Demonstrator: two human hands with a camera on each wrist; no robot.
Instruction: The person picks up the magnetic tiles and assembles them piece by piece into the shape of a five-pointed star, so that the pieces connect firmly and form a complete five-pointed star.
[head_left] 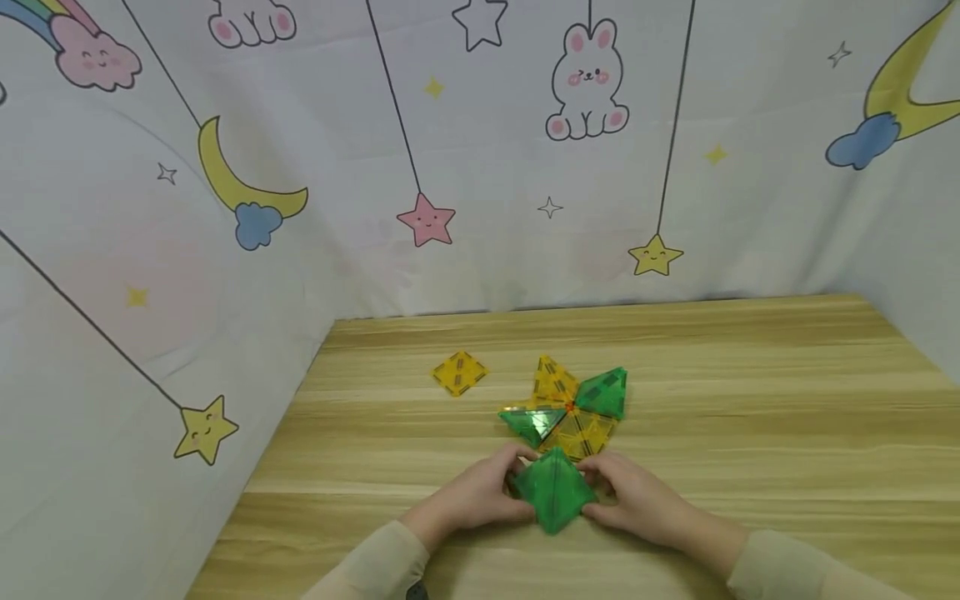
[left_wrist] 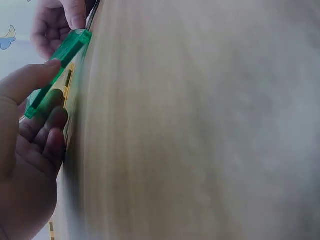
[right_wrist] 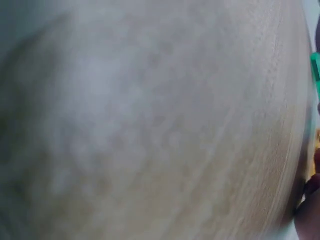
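A green diamond of magnetic tiles (head_left: 555,492), with a seam down its middle, is held between both hands near the front of the table. My left hand (head_left: 489,493) pinches its left corner, thumb on the near side and fingers behind. On the right corner, my right hand (head_left: 636,498) pinches it in the same way. The left wrist view shows the green tile edge-on (left_wrist: 59,75), tilted above the wood, the left thumb on its edge. Just beyond lies a star-like ring of yellow tiles (head_left: 553,382) and green tiles (head_left: 604,393); the diamond's far tip overlaps its near yellow part.
A separate yellow diamond of tiles (head_left: 459,372) lies at the back left of the wooden table (head_left: 750,400). A white cloth (head_left: 510,275) printed with cartoon stars, moons and rabbits hangs behind and along the sides.
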